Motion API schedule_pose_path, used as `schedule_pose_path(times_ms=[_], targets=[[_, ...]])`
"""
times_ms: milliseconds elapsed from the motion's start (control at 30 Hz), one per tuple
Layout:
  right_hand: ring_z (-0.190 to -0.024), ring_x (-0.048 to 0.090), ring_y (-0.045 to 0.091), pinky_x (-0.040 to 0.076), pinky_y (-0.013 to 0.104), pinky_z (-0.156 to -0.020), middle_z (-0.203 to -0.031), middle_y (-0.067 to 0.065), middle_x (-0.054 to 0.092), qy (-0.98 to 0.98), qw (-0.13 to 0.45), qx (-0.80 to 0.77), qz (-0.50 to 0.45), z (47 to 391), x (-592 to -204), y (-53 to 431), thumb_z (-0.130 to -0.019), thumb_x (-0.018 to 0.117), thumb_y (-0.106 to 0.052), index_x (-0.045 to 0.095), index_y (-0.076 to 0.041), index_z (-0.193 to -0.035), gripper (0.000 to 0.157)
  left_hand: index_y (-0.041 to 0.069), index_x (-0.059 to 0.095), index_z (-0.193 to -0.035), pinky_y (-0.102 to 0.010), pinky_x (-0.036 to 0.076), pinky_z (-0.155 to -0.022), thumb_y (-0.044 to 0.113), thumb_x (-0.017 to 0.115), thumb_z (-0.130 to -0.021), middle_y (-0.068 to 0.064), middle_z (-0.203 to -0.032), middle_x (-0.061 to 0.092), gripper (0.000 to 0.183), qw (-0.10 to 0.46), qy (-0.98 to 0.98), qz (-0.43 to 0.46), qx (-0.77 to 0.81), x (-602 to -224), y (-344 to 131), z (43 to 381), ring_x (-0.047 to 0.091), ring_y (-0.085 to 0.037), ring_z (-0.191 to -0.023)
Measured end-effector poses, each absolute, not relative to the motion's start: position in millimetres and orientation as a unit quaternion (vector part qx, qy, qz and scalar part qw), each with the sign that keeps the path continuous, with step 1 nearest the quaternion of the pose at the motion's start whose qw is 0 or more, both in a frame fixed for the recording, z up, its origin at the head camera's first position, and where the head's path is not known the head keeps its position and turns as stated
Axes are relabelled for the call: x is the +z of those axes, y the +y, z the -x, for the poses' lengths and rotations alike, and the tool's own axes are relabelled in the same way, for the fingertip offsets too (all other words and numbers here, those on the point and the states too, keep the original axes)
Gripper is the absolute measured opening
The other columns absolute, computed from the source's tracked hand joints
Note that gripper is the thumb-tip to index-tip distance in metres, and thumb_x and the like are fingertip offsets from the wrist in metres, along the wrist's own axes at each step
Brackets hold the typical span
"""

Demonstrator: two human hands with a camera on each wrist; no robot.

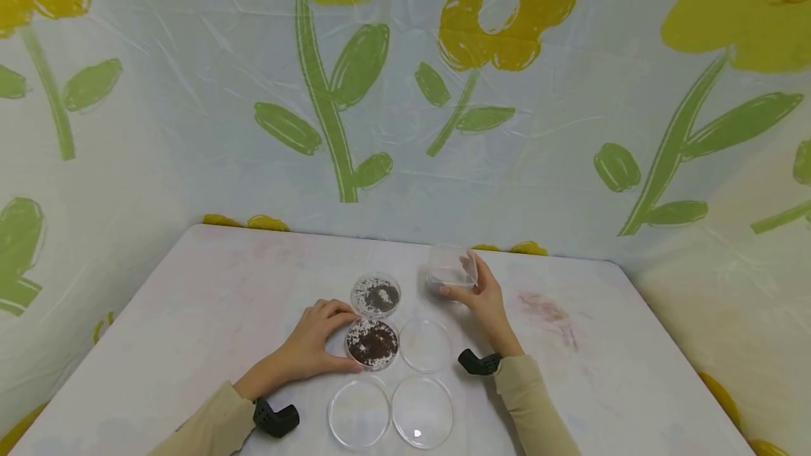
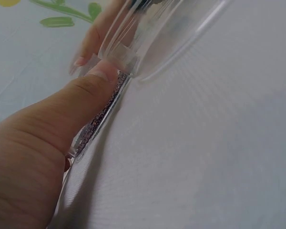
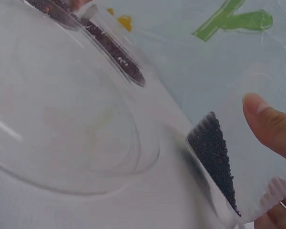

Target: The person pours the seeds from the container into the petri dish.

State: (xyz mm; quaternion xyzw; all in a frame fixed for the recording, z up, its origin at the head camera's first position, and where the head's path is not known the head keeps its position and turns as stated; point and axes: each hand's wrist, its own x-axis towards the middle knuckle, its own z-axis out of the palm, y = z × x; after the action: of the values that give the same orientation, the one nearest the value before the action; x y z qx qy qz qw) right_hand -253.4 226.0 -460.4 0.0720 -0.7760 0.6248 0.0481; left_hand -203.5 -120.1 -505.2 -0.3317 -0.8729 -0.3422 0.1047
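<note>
My left hand (image 1: pixel 309 345) holds the nearer of two round clear petri dishes (image 1: pixel 372 344) between thumb and fingers, while it stands on the table. Dark brown grains mixed with white bits cover its bottom. Right behind it stands the second petri dish (image 1: pixel 376 295), with similar dark and white contents. Toward the back of the table, my right hand (image 1: pixel 486 305) grips a clear plastic box (image 1: pixel 451 271) by its right side. In the right wrist view the box is tilted, and small dark grains (image 3: pixel 212 155) are heaped in its lower corner.
Three clear round dishes or lids lie near the filled ones: one (image 1: pixel 425 345) to their right, two (image 1: pixel 359 414) side by side at the front. The pale table (image 1: pixel 253 280) meets a flower-printed cloth (image 1: pixel 405 174) at its back edge.
</note>
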Motion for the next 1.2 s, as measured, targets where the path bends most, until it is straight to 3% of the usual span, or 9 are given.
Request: schedule_pose_path(times_ms=[300,533,733,900,1067,1200], targets=[[-0.145,0.028,0.031,0.026,0.047,-0.114,-0.156,0.018,0.033,-0.783,0.031,0.619,-0.06,249,-455,227,-0.085,0.08,-0.012,0.022,-0.007,-0.157,0.092,0.016,0.065,-0.129,-0.046,0.034,-0.098,0.066,0.079,-0.07,0.007,-0.127,0.053,0.078,0.103,-0.873,0.333,-0.341,-505,-120,203,0.043,-0.014,-0.116],[-0.147,0.024,0.029,0.02,0.046,-0.117,-0.159,0.018,0.027,-0.77,0.033,0.633,-0.073,253,-469,232,-0.086,0.08,-0.015,0.018,-0.007,-0.158,0.096,0.017,0.064,-0.13,-0.046,0.034,-0.097,0.065,0.079,-0.07,0.008,-0.127,0.052,0.079,0.093,-0.87,0.337,-0.347,-505,-122,203,0.042,-0.015,-0.116],[-0.147,0.025,0.023,0.022,0.038,-0.117,-0.158,0.01,0.029,-0.784,0.054,0.613,-0.087,255,-492,236,-0.086,0.08,-0.018,0.02,-0.01,-0.157,0.094,0.017,0.064,-0.13,-0.046,0.035,-0.097,0.065,0.08,-0.069,0.008,-0.127,0.052,0.079,0.092,-0.867,0.342,-0.351,-504,-124,202,0.042,-0.014,-0.116],[-0.147,0.022,0.027,0.02,0.038,-0.118,-0.158,0.015,0.025,-0.776,0.058,0.625,-0.068,240,-493,233,-0.087,0.078,-0.015,0.017,-0.005,-0.156,0.092,0.017,0.064,-0.13,-0.046,0.034,-0.097,0.065,0.08,-0.069,0.007,-0.127,0.053,0.079,0.091,-0.868,0.343,-0.348,-504,-125,203,0.043,-0.014,-0.117],[-0.147,0.021,0.029,0.018,0.04,-0.119,-0.158,0.018,0.022,-0.79,0.047,0.611,-0.041,221,-488,232,-0.089,0.076,-0.021,0.009,-0.004,-0.157,0.097,0.015,0.065,-0.129,-0.046,0.034,-0.098,0.062,0.082,-0.068,0.006,-0.127,0.054,0.079,0.096,-0.867,0.343,-0.349,-504,-126,205,0.043,-0.015,-0.115],[-0.143,0.03,0.029,0.023,0.039,-0.117,-0.153,0.018,0.032,-0.789,0.07,0.61,-0.016,206,-488,232,-0.09,0.075,-0.021,0.017,-0.002,-0.155,0.089,0.015,0.065,-0.129,-0.046,0.035,-0.098,0.062,0.082,-0.069,0.006,-0.127,0.054,0.078,0.094,-0.864,0.349,-0.352,-507,-123,206,0.043,-0.014,-0.114]])
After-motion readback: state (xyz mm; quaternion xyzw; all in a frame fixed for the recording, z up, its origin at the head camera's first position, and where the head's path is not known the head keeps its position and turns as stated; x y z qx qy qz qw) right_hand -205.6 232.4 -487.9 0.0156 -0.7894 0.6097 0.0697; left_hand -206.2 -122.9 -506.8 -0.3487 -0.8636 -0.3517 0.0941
